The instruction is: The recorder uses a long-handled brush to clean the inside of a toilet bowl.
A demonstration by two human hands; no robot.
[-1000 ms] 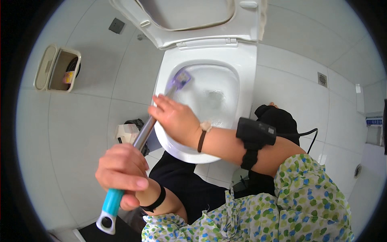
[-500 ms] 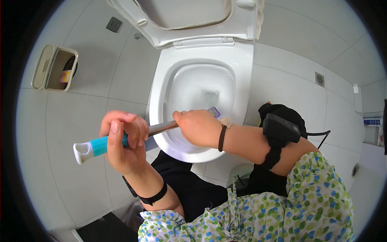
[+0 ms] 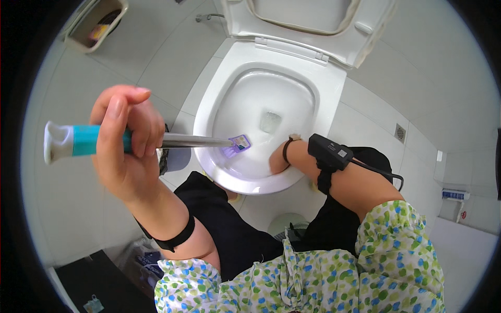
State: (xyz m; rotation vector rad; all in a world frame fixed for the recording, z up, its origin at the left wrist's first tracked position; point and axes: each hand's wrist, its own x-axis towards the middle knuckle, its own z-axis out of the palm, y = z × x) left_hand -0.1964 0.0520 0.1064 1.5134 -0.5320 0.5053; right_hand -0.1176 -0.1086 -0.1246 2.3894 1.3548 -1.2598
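My left hand (image 3: 128, 141) is wrapped round the teal and white grip of a metal-shafted pole (image 3: 193, 141), at the left of the toilet. The shaft points right over the bowl's rim. At its far end, inside the toilet bowl (image 3: 263, 83), is a purple piece with a printed label (image 3: 238, 144); whether the two are joined is unclear. My right hand (image 3: 276, 160) reaches down into the bowl near its front right rim, apart from the pole. Its fingers are out of sight. A little water lies in the bowl's drain.
The toilet lid and seat (image 3: 360, 26) stand raised at the back. At the far left is an open cream bin (image 3: 86, 44). A grey container (image 3: 178, 158) stands left of the toilet, and a pale green bucket (image 3: 282, 221) between my legs. A floor drain (image 3: 400, 133) lies right.
My right hand has let go of the shaft and moved down into the bowl. My left hand has raised the grip, and the purple piece now shows more fully. The view has shifted and turned.
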